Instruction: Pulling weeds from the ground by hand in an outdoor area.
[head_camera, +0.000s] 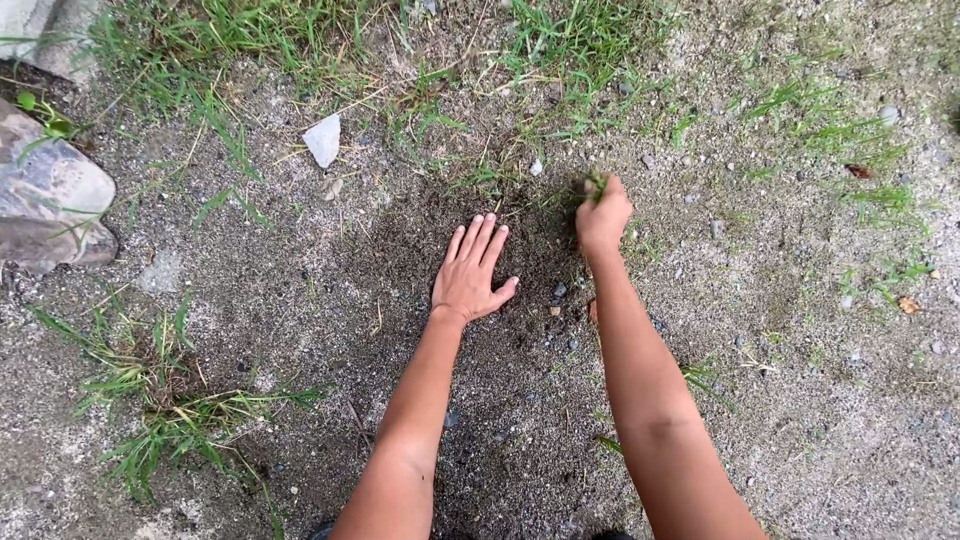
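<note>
My left hand (470, 272) lies flat, palm down, on a patch of dark loose soil (530, 262) in gravelly ground, fingers together and pointing away, thumb spread to the right. My right hand (602, 216) is closed in a fist around a small tuft of green grass (595, 184) at the far right edge of the dark patch. Blades stick out above the knuckles. Both forearms reach in from the bottom of the view.
Grass clumps grow at the lower left (165, 400), along the top (560, 40) and at the right (860, 190). A large grey rock (45, 200) sits at the left edge. A pale flat stone (323, 139) lies above the soil patch. Small pebbles are scattered about.
</note>
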